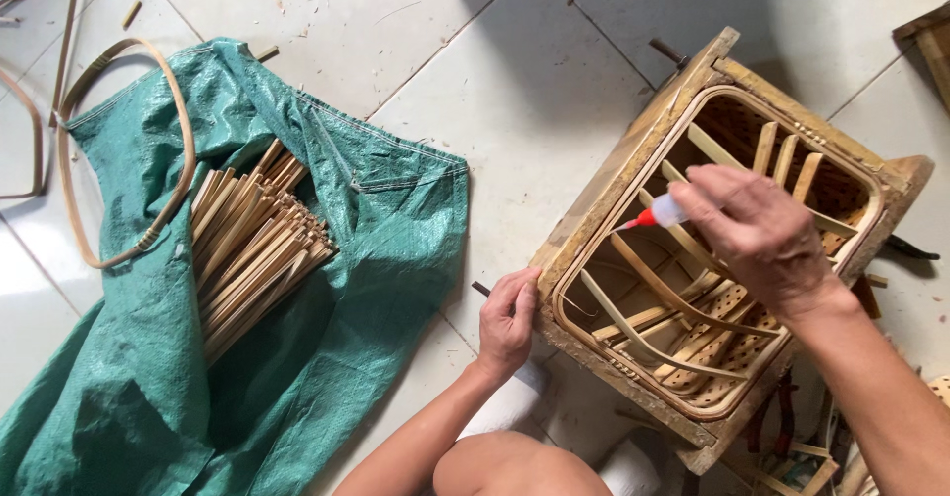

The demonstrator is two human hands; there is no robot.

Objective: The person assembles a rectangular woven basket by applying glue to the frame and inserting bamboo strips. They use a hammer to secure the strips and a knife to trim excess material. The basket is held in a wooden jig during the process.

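Wooden frame [633,149] braced; right hand [762,239] squeezes glue bottle [661,213].

Basket [693,357] sits in the frame [633,149] at three o'clock; sticks [252,248] lie on the sack [386,258] at nine.

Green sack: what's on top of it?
On the green sack lies a bundle of bamboo strips, and a bent cane hoop overlaps its upper left corner. Whatever is underneath the sack is covered.

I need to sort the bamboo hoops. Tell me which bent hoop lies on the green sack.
The full oval hoop, its right side resting across the green sack; the other curved strip lies on bare tile at the left edge.
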